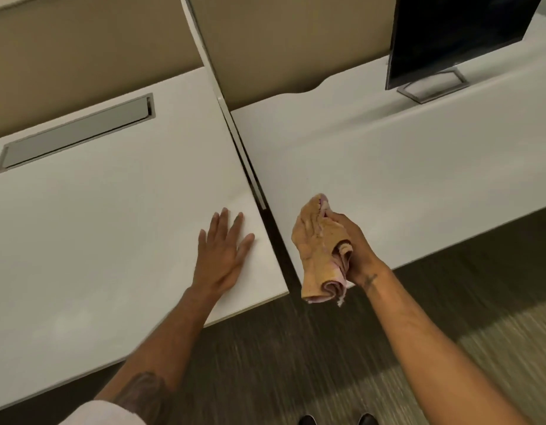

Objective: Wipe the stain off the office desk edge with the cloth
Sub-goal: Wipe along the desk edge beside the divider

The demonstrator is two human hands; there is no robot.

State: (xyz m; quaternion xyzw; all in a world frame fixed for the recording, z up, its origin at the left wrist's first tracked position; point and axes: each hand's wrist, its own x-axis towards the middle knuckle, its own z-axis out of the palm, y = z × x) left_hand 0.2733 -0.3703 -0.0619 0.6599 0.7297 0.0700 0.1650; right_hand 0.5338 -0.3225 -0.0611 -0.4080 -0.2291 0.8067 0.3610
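Observation:
Two white office desks meet at a narrow dark gap point(273, 222). My left hand point(222, 256) lies flat and open on the left desk point(112, 216), fingers spread, close to its right edge near the front corner. My right hand point(354, 250) grips a bunched tan and pink cloth point(319, 250) over the left front corner of the right desk point(388, 167), beside the gap. The cloth's lower roll hangs past the desk's front edge. I cannot make out a stain on either edge.
A dark monitor point(458, 35) on a metal stand sits at the back right. A grey cable hatch point(75, 133) is set into the left desk. Tan divider panels point(265, 47) rise behind both desks. Carpet point(296, 363) lies in front, and shoe tips show at the bottom.

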